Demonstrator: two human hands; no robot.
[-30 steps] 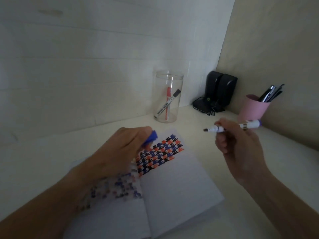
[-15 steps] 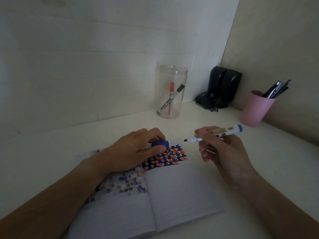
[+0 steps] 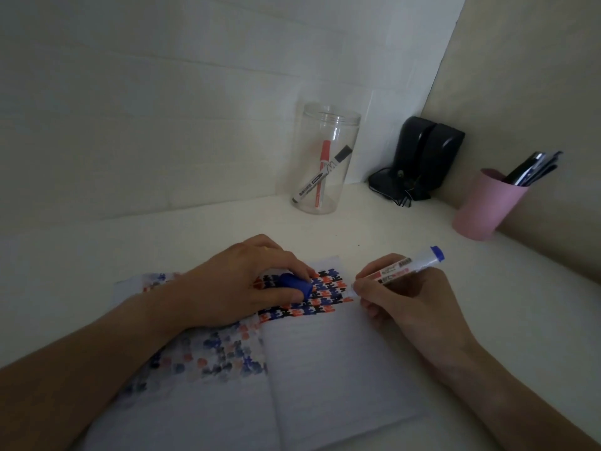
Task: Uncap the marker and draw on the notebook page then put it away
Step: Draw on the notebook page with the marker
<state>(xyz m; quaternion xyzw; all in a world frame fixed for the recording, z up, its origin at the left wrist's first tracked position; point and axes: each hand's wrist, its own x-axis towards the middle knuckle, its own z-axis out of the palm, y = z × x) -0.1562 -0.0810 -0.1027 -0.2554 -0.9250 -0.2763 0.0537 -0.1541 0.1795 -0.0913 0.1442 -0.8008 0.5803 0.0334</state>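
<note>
Smearing threatens: right hand pinches the white blue-ended marker, tip at the open lined notebook's pattern, while left hand, gripping the blue cap, rests on inked rows.

Home study nook — white counter in a corner w/ pen cup, marker jar, speakers.

notebook: matt lined paper | jar: clear glossy plastic | cup: matt pink
</note>
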